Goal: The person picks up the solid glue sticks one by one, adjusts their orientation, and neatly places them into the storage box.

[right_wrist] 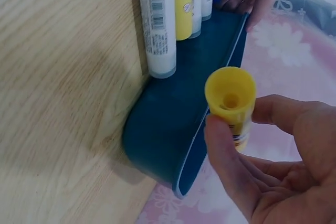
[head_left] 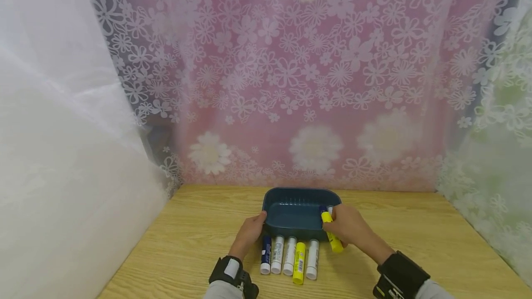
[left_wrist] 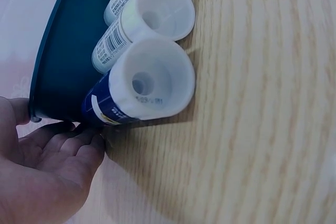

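A dark blue plastic basin [head_left: 296, 232] stands on the table, its left end held by my left hand [head_left: 249, 231], with the thumb at the rim. My right hand [head_left: 352, 226] pinches a yellow glue stick [head_left: 335, 243] between thumb and fingers. That stick tilts over the basin's right front corner; the right wrist view shows its hollow yellow end [right_wrist: 231, 90]. Along the basin's front lies a row of glue sticks: a dark blue one [head_left: 266, 250] at the left, white ones [head_left: 289, 255] and a yellow one [head_left: 299, 262]. Something dark blue and white [head_left: 323, 208] shows inside the basin, partly hidden by my right hand.
The wooden table [head_left: 199, 239] runs out on both sides of the basin. Behind it hangs a pink flowered curtain [head_left: 266, 151]. White sheeting [head_left: 75, 174] closes the left side, and a pale flowered sheet [head_left: 490, 211] the right.
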A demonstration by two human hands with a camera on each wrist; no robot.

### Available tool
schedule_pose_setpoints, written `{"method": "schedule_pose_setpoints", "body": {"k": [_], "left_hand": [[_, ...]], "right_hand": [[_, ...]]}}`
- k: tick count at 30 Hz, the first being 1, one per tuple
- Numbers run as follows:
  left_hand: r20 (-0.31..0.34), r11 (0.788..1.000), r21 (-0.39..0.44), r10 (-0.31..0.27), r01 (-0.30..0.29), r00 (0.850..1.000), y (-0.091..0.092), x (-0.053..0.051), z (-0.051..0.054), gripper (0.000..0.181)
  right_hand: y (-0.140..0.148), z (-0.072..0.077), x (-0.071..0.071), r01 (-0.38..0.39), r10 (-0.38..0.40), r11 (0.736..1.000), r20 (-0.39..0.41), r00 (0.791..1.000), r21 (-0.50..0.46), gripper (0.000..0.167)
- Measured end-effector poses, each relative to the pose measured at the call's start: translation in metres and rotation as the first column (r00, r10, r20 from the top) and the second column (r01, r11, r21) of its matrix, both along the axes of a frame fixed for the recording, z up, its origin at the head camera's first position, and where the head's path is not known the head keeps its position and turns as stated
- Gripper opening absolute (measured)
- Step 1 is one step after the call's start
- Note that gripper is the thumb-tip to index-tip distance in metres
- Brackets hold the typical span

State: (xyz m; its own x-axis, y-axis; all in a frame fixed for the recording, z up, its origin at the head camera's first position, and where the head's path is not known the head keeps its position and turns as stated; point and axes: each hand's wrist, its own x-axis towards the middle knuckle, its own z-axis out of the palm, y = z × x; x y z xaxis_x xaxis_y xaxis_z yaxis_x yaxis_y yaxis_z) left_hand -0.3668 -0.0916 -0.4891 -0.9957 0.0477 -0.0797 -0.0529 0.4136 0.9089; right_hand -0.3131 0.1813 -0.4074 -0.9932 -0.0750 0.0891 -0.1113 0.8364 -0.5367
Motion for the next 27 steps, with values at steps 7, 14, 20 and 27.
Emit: {"method": "schedule_pose_setpoints", "body": {"k": [7,14,20,27], "left_hand": [[-0.001,1.000,0.002,0.004,-0.004,1.000,0.001,0.001,0.000,0.064],[-0.010,1.000,-0.012,0.009,-0.009,1.000,0.001,0.002,0.001,0.063],[-0.014,1.000,-0.020,0.005,-0.005,1.000,0.001,0.002,0.000,0.063],[-0.017,1.000,-0.019,0.008,-0.008,1.000,0.000,0.000,0.001,0.062]], "right_hand": [[-0.002,0.006,-0.015,-0.007,0.008,1.000,-0.028,1.000,0.014,0.028],[-0.006,0.013,-0.031,-0.011,0.012,1.000,-0.018,1.000,0.014,0.029],[-0.007,0.017,-0.047,0.004,-0.003,1.000,-0.021,1.000,0.012,0.032],[-0.011,0.020,-0.059,0.008,-0.009,1.000,-0.024,1.000,-0.015,0.017]]}}
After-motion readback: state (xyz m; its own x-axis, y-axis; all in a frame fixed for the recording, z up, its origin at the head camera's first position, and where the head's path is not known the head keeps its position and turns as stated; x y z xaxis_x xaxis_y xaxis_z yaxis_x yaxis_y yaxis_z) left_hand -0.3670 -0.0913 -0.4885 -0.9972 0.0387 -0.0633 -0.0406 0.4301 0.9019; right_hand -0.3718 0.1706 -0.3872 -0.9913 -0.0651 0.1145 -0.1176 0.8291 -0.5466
